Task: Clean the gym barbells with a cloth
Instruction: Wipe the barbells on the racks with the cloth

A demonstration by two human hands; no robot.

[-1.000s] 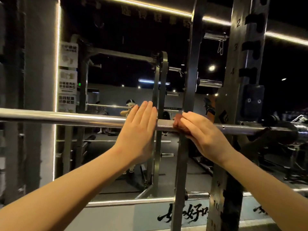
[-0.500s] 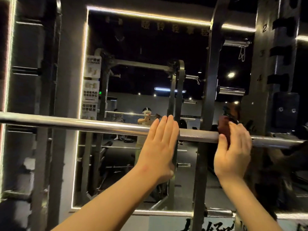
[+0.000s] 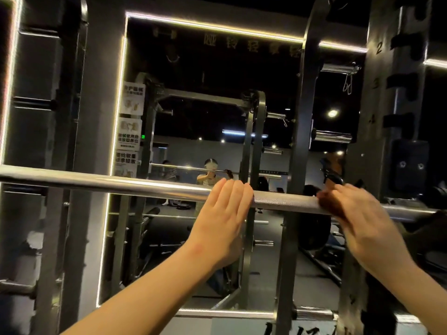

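Chrome barbell [image 3: 121,183] level across the rack [image 3: 298,141], left hand [image 3: 225,211] resting on it, grip flat, fingers together, right hand [image 3: 365,221] blurred, grip clasping a dark red cloth [image 3: 327,204] against the knurled section

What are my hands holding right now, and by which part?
The right hand holds the cloth, bunched under its fingers against the barbell. The left hand rests flat on the barbell, holding nothing.
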